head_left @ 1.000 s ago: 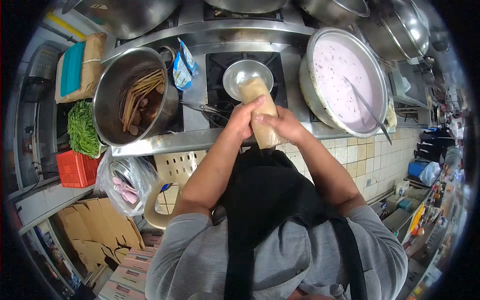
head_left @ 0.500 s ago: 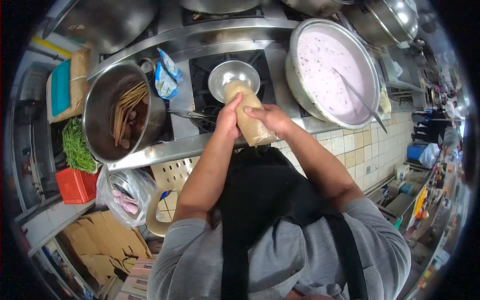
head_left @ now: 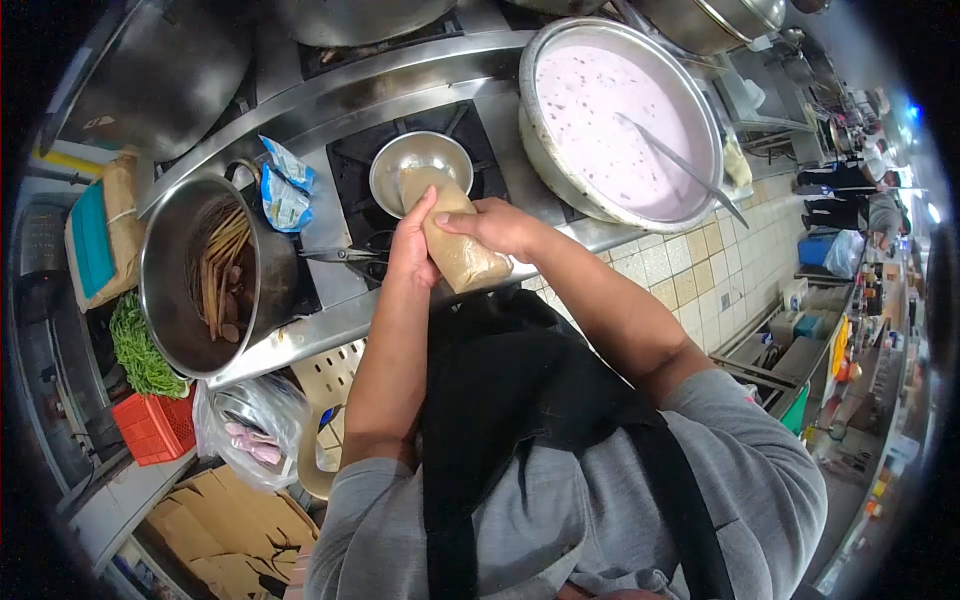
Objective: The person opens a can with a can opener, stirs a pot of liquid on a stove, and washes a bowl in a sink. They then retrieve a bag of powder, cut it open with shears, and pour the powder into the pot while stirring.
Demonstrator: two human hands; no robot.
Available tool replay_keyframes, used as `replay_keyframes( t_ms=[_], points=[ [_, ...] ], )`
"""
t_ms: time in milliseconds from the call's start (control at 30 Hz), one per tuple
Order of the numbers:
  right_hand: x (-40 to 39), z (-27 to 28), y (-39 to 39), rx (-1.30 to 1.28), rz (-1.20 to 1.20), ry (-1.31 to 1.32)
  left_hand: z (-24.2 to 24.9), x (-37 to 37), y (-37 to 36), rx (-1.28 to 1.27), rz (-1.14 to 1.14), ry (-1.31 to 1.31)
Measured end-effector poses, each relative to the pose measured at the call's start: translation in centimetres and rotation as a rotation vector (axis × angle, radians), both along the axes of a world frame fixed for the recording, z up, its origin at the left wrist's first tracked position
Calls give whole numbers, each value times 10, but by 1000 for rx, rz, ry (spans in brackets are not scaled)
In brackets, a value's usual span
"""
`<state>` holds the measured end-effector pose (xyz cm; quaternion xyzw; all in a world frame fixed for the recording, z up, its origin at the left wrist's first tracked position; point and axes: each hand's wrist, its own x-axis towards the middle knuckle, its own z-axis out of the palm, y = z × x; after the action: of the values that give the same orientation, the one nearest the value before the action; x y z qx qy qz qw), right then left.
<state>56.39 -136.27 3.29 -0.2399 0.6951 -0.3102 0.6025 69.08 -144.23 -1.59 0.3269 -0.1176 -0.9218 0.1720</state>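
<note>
Between my two hands is a plastic bag of tan contents (head_left: 468, 262), tilted with its upper end over a small metal bowl (head_left: 421, 150). My left hand (head_left: 412, 245) wraps the bag's left side. On the other side my right hand (head_left: 495, 228) grips it, thumb across the top. The bowl rests on the black stove grate (head_left: 350, 165). What lies inside the bowl is partly hidden by the bag. A pair of scissors (head_left: 340, 255) lies left of my left hand on the stove.
Right of the bowl stands a large basin (head_left: 535, 150) of pale pink liquid with a ladle (head_left: 690, 175). To the left are a deep pot (head_left: 160, 300) holding brown sticks, blue packets (head_left: 288, 195), green leaves (head_left: 145, 345) and a red crate (head_left: 150, 428). People (head_left: 870, 205) stand far right.
The view has shifted, so the stove, bowl and basin appear further left. Both hands still hold the bag at the bowl.
</note>
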Motion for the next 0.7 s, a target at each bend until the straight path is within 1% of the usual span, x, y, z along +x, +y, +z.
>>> replay_keyframes(
  t_ms=[100, 167, 300, 333, 400, 467, 500, 533, 600, 667, 700],
  points=[
    [5, -5, 2, -14, 9, -3, -17, 3, -2, 45, -10, -15],
    [5, -12, 5, 6, 43, 77, -14, 5, 0, 64, -4, -52],
    [5, -16, 7, -1, 50, 18, -12, 4, 3, 76, 30, -110],
    [6, -5, 6, -9, 21, 16, -9, 3, 4, 69, 47, -117],
    [4, 5, 4, -14, -2, 10, -1, 2, 3, 48, 38, -91],
    [-3, 9, 0, -50, -24, -38, 10, 0, 0, 97, 86, 49],
    [-5, 12, -1, -64, 0, -14, 11, -2, -1, 109, 85, 58],
    [-6, 16, -1, -65, 5, -15, 7, -4, -2, 108, 90, 57],
    [-8, 21, 1, -90, -4, -70, -4, -8, -3, 118, 100, 185],
    [-9, 20, 2, -79, 9, -67, -4, -11, -3, 131, 100, 192],
    [-10, 20, 3, -68, 15, -62, -4, -13, -3, 96, 96, 149]
  ],
)
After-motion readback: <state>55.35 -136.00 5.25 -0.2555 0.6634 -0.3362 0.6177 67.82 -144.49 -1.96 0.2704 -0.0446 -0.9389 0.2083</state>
